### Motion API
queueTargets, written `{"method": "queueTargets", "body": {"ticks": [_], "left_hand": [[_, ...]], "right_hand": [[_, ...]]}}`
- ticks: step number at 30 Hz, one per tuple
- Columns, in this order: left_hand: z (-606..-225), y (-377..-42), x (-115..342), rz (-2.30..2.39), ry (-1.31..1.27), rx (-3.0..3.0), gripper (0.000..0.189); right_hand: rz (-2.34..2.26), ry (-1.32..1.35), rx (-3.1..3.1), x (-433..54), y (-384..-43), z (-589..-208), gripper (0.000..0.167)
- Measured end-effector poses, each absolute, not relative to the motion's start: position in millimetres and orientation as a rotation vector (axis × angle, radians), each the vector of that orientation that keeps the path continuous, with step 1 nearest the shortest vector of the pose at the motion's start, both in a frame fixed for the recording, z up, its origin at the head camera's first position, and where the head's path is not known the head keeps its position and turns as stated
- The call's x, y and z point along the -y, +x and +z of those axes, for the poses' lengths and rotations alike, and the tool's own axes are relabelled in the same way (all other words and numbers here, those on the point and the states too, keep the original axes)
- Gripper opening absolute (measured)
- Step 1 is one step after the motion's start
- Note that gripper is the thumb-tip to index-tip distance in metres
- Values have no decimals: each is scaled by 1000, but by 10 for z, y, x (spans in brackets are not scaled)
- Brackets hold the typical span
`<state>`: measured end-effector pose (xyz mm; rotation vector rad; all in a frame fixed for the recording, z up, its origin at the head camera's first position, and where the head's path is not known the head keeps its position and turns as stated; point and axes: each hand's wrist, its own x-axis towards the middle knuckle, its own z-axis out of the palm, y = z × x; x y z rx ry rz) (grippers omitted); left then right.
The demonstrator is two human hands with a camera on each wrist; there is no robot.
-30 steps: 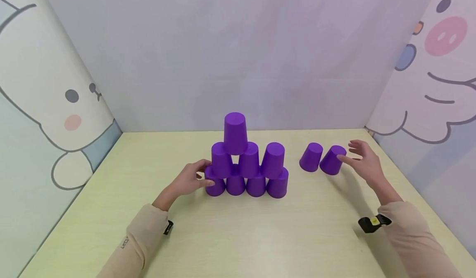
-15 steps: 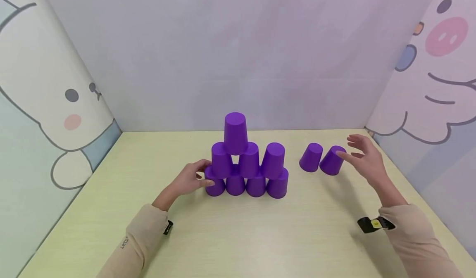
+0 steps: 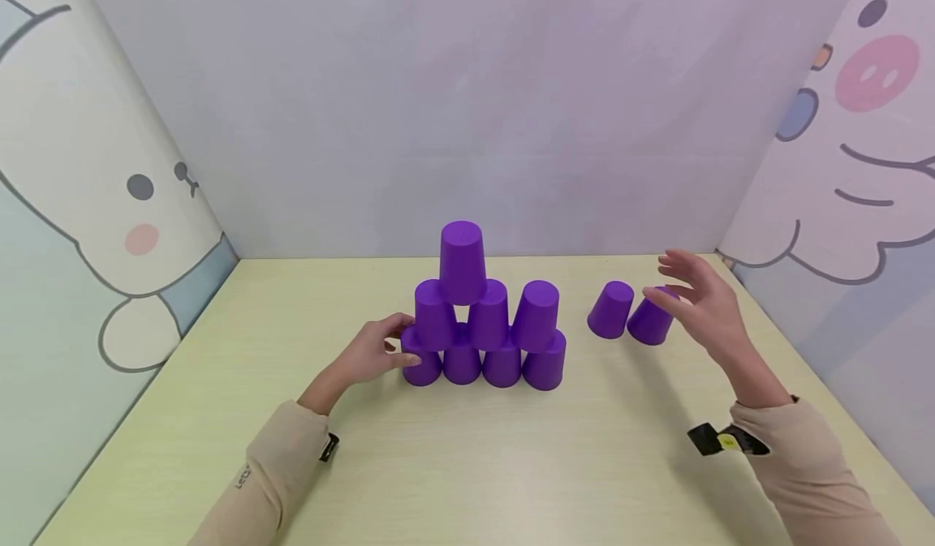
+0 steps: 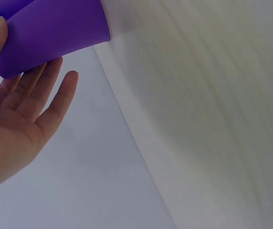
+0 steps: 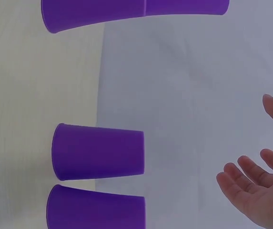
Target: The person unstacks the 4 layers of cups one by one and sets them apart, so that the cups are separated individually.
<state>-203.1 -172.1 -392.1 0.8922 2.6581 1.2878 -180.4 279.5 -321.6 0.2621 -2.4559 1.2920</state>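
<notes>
Upside-down purple cups form a stack mid-table, with several in the bottom row, three above and a single top cup (image 3: 463, 262). My left hand (image 3: 372, 353) holds the leftmost bottom cup (image 3: 424, 367), thumb in front and fingers behind. That same cup (image 4: 60, 31) lies between thumb and fingers in the left wrist view. To the right stand two separate upside-down cups, a nearer-to-stack cup (image 3: 611, 311) and an outer cup (image 3: 648, 323). Over the outer one hovers my right hand (image 3: 704, 307), fingers spread and holding nothing; the right wrist view shows it apart from both cups.
Everything stands on a pale wooden table (image 3: 482, 465). A plain light backdrop (image 3: 467, 108) rises at the table's far edge, with cartoon-printed panels (image 3: 840, 165) at both sides. A gap lies between the stack and the two separate cups.
My right hand has risen off the outer cup's side and shifted left, now over its top. The left hand and all the cups stay in place.
</notes>
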Motion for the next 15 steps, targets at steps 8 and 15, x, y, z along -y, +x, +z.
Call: {"method": "queueTargets", "body": {"ticks": [8,15], "left_hand": [[-3904,-2017,1711,1283,871,-2659,45],[-3667,-1866,1628,1277,864,-2656,43]], "right_hand": [[1375,372,2376,-2598,-1734,-3074,62],[1485,523,2280,-2401,-1674,-2974,64]]}}
